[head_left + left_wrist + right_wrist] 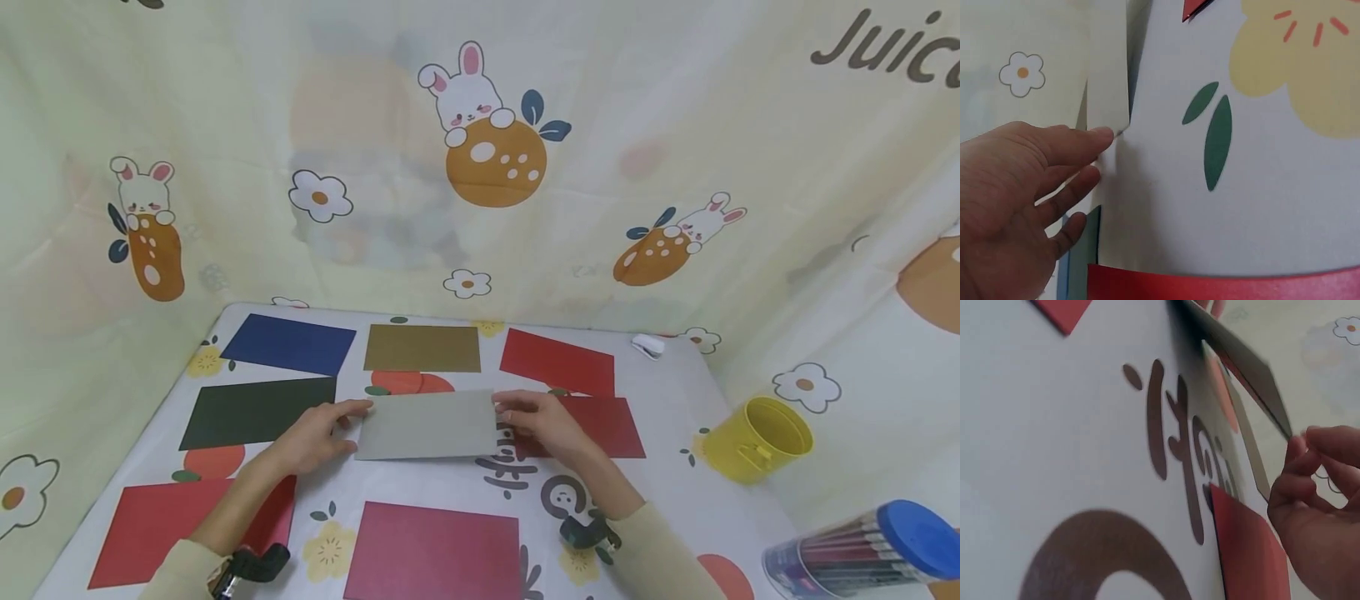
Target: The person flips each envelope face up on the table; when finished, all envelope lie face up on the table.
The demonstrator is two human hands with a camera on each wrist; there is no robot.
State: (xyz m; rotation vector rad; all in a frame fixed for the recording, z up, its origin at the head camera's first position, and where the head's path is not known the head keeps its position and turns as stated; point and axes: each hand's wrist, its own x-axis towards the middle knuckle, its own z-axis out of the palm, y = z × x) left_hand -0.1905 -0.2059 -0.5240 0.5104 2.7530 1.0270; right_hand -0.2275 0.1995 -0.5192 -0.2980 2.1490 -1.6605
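Note:
A light grey card (427,427) is held level between both hands over the middle of the table, its front edge raised in the head view. At its left edge my left hand (318,433) pinches it; in the left wrist view the thumb lies at the card's corner (1109,75) with the other fingers beneath. My right hand (543,421) grips the opposite end, and the right wrist view shows thumb and fingertips meeting at the corner of the tilted card (1254,375). The right forearm partly covers a dark red card (611,427).
Around lie a blue card (288,344), a dark green card (258,412), an olive card (422,348), a bright red card (558,361), a red one (161,525) and a pinkish one (435,550). At right stand a yellow cup (738,442), a pencil tub (832,558) and a white stapler-like object (648,346).

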